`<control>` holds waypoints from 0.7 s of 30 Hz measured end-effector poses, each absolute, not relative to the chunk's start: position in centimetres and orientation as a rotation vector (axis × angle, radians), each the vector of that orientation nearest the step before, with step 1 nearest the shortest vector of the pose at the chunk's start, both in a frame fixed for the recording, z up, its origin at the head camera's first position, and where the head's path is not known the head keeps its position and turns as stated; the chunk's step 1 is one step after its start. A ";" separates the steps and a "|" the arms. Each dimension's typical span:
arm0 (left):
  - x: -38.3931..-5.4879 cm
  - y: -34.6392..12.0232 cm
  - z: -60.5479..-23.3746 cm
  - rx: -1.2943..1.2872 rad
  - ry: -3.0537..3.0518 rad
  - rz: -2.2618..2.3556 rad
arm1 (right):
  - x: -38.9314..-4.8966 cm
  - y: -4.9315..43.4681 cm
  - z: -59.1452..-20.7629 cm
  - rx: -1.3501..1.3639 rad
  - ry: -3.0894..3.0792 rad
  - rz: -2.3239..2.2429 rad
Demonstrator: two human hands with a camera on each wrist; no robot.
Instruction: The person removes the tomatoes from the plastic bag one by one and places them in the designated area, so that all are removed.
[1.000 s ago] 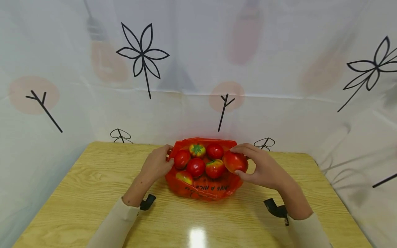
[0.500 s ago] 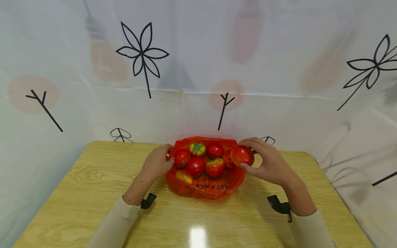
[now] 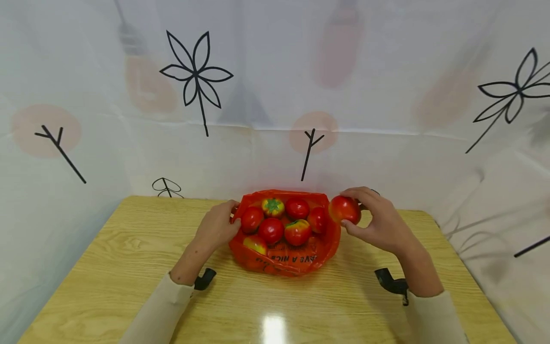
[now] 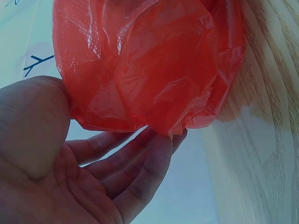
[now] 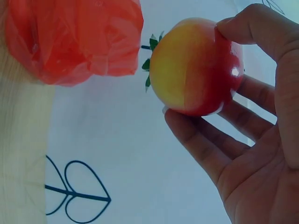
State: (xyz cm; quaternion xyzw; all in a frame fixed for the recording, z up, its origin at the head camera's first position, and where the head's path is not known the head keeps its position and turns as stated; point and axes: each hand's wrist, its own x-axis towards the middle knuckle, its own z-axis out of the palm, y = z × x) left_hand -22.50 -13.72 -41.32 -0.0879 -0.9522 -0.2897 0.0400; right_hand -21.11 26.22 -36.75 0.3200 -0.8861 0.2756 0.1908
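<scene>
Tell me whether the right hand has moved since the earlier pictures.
Yes: in the head view, the right hand moved rightward and upward, toward the far right corner of the table.

A plastic bag point(image 3: 283, 269) with tomatoes point(image 3: 271, 231) in it sits on the table's point(image 3: 124, 258) far part, before a cloth backdrop point(image 3: 266, 57), the left hand point(image 3: 216, 225) at its left edge, the right hand point(image 3: 380, 220) with another tomato point(image 3: 344, 209) just beside its right.
</scene>
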 end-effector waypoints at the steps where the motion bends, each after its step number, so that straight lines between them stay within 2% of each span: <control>1: -22.5 -13.7 -41.3 -0.268 -2.918 -0.887 | -21.1 26.3 -36.8 0.894 -2.490 0.779; 21: -22.4 -13.8 -41.3 -0.277 -2.913 -0.893 | -22.2 28.1 -38.1 0.774 -2.480 0.846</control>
